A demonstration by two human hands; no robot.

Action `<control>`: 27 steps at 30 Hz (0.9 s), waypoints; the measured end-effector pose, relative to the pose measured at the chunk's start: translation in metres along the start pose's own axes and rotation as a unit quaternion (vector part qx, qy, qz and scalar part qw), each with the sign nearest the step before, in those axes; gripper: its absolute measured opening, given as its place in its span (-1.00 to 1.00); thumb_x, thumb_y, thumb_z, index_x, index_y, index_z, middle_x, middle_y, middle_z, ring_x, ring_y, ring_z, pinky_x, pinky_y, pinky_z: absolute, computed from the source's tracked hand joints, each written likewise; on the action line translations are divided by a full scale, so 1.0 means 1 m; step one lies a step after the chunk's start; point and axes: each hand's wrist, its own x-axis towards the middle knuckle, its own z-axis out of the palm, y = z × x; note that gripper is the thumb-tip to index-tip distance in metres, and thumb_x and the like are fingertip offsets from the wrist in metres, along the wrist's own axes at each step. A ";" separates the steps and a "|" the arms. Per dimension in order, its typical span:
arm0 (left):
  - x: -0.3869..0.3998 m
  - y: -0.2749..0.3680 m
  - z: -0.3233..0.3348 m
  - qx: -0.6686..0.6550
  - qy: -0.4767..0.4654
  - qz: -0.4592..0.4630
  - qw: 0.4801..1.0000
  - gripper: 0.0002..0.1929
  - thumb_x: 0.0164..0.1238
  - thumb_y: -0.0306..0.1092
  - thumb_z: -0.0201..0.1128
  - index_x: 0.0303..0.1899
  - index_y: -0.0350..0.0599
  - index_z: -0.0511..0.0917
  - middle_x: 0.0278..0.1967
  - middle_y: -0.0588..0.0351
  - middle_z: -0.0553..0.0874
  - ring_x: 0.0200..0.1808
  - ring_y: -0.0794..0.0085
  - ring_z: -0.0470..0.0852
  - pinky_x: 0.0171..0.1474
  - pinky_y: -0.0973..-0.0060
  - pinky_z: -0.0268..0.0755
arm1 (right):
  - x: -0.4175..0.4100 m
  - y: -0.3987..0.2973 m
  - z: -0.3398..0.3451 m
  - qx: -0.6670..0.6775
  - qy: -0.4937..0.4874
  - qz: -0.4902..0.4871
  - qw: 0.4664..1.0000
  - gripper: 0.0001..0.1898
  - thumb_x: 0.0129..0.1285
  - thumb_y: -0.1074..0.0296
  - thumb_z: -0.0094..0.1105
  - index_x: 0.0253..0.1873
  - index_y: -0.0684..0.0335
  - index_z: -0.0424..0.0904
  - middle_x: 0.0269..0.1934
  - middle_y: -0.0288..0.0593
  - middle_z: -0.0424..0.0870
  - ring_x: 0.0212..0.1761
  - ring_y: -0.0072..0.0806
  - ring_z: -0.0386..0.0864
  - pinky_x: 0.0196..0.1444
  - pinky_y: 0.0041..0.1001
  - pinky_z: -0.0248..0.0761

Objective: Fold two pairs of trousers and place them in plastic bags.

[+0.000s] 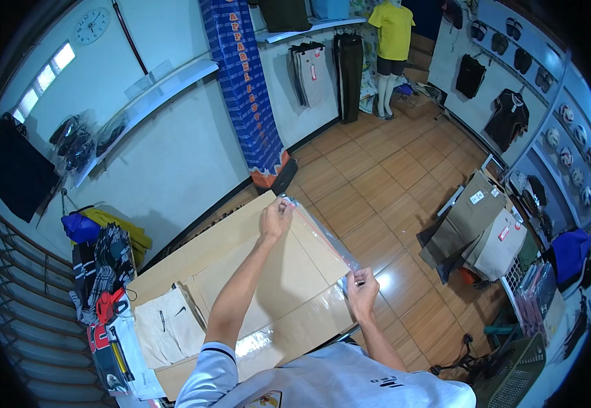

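A clear plastic bag [321,232] with a red line along its edge lies at the right end of the cardboard-covered table [254,255]. My left hand [277,217] pinches one corner of the bag at the table's far edge. My right hand [362,289] pinches the other corner, at the right edge of the table. The plastic between the hands is see-through, so how far it reaches over the cardboard is hard to tell. Folded cream trousers [169,326] with a small dark logo lie on the cardboard, left of my left forearm.
Left of the table are a red-handled tool [107,306], packaged goods [122,352] and a pile of patterned clothing [106,260]. A patterned blue pillar [249,92] stands beyond the far edge. Racked trousers [471,224] and a green plastic basket [512,372] are on the right.
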 end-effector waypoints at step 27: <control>-0.114 -0.102 -0.184 0.053 0.001 -0.009 0.999 -0.86 0.30 -0.39 0.43 -0.21 -0.26 0.78 -0.42 0.07 0.78 -0.37 0.51 0.71 -0.22 0.49 0.58 | -0.194 -0.077 0.088 -0.114 -0.246 -0.048 0.961 -0.84 0.14 0.30 0.38 -0.33 0.26 0.65 -0.52 0.03 0.71 -0.46 -0.02 0.71 -0.34 -0.14 0.55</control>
